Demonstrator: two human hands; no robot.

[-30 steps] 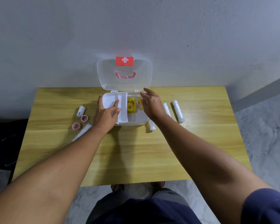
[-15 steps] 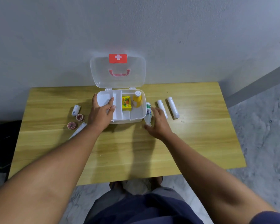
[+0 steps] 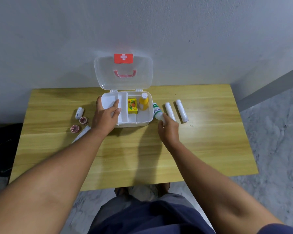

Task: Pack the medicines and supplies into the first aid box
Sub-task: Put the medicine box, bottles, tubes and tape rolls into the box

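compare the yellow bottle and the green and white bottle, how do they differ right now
The yellow bottle already sits inside the first aid box; the green and white bottle lies outside, beside the box's right wall. No hand touches the yellow one, while the right hand has its grip on the green and white one's near end. They differ in colour. Both are small bottles.

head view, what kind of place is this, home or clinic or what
Hard to say for sure; it looks like a plain room, maybe in a home. A small wooden table stands pushed against a bare grey wall, the floor is marbled grey, and nothing clinical shows beyond the first aid box.
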